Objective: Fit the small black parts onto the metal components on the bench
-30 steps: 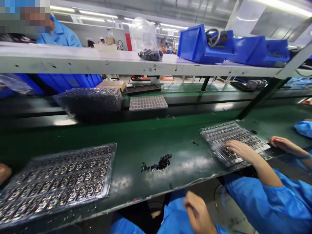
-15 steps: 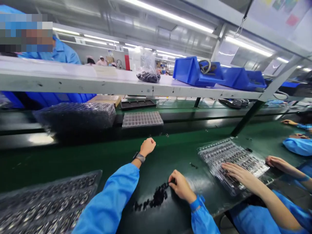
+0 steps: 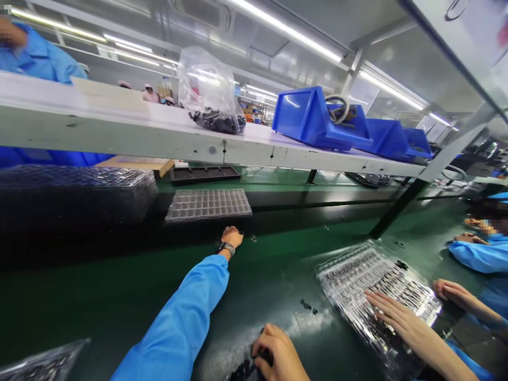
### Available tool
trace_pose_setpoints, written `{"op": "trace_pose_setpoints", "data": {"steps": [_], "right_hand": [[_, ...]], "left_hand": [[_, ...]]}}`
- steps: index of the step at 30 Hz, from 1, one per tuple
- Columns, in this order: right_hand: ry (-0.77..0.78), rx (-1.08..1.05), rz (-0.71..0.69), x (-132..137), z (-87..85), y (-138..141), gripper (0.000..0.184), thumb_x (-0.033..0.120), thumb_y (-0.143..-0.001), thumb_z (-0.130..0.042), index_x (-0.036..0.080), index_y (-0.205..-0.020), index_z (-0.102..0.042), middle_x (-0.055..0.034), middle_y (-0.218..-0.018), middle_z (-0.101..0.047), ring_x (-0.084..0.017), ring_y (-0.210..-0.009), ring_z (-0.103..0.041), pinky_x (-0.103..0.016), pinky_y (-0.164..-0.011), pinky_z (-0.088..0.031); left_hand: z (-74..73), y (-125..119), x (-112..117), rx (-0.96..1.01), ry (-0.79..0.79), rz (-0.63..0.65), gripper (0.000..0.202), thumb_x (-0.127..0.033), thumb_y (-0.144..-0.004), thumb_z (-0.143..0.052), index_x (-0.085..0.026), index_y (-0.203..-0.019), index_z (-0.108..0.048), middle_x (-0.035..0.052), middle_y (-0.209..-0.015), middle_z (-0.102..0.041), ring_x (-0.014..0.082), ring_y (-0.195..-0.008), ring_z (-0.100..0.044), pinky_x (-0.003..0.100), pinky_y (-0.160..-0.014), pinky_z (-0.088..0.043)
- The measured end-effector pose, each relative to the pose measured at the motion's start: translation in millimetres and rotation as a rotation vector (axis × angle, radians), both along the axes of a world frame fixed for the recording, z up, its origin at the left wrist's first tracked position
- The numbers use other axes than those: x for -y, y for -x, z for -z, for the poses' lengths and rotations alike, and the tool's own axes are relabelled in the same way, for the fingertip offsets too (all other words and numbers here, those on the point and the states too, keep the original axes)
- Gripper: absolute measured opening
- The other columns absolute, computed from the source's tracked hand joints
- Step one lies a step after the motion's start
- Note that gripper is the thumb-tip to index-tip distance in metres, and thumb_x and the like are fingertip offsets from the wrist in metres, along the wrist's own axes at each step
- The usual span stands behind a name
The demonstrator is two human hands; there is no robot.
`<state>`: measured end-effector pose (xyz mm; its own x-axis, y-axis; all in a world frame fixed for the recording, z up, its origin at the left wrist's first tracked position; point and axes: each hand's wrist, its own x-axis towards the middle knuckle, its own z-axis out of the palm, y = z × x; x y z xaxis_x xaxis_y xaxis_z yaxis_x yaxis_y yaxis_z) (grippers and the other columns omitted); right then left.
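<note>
My left hand [image 3: 232, 236] is stretched far forward across the green belt [image 3: 119, 296], its fingers curled shut at the belt's far edge, just below a small clear grid tray [image 3: 208, 204]. Tiny black parts [image 3: 253, 238] lie beside it; whether it holds one I cannot make out. My right hand [image 3: 278, 354] rests closed on a pile of small black parts [image 3: 243, 370] at the near edge. A watch sits on my left wrist.
A co-worker's hands [image 3: 400, 317] lie on a clear tray of parts [image 3: 369, 286] at the right. A stack of trays [image 3: 75, 193] stands at the left. The shelf above carries a bag of black parts [image 3: 210, 95] and blue bins [image 3: 317, 119].
My left arm has reached farther forward to the belt's far edge. My right hand stays on the black pile. The view has tilted upward.
</note>
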<state>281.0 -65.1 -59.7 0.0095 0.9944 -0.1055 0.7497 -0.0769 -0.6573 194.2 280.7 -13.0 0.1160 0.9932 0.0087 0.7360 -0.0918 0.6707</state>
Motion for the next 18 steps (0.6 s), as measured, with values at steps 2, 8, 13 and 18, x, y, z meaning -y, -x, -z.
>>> {"op": "trace_pose_setpoints", "data": {"steps": [2,8,13,18], "right_hand": [[-0.036,-0.046,0.004,-0.2,-4.9,-3.3,0.025,0.003,-0.065,-0.065,0.023,-0.080,-0.068,-0.0021,-0.092,-0.066,-0.020,-0.087,-0.061,-0.027,-0.078,-0.042],[-0.125,-0.377,0.105,0.8,-21.6,-7.6,0.006,0.019,-0.076,-0.069,0.022,-0.075,-0.064,-0.0009,-0.070,-0.065,-0.019,-0.067,-0.059,-0.030,-0.065,-0.044],[-0.114,-0.891,0.103,-29.5,-51.4,6.7,0.028,0.039,-0.072,-0.085,0.019,-0.079,-0.066,-0.0054,-0.074,-0.075,-0.021,-0.065,-0.070,-0.032,-0.064,-0.053],[-0.142,-1.099,0.037,-76.5,-67.3,46.2,0.033,0.039,-0.071,-0.089,0.018,-0.080,-0.066,-0.0087,-0.079,-0.078,-0.020,-0.062,-0.072,-0.031,-0.061,-0.057]], "left_hand": [[-8.9,4.6,4.0,0.122,0.018,-0.026,0.014,-0.021,-0.075,-0.079,-0.014,-0.083,-0.069,0.0184,-0.100,-0.072,0.0313,-0.102,-0.070,0.036,-0.083,-0.052],[-28.8,49.2,64.2,0.494,0.056,-0.019,0.021,-0.033,-0.089,-0.066,-0.013,-0.097,-0.066,0.0104,-0.087,-0.073,0.0158,-0.073,-0.069,0.026,-0.065,-0.052],[-28.7,126.9,158.6,1.031,0.115,0.020,0.036,-0.044,-0.070,-0.083,-0.014,-0.082,-0.067,0.0065,-0.076,-0.070,0.0123,-0.059,-0.060,0.025,-0.056,-0.047],[-22.8,179.0,219.3,1.185,0.189,-0.114,0.041,-0.045,-0.060,-0.089,-0.015,-0.078,-0.067,0.0045,-0.075,-0.069,0.0102,-0.053,-0.055,0.024,-0.049,-0.041]]}}
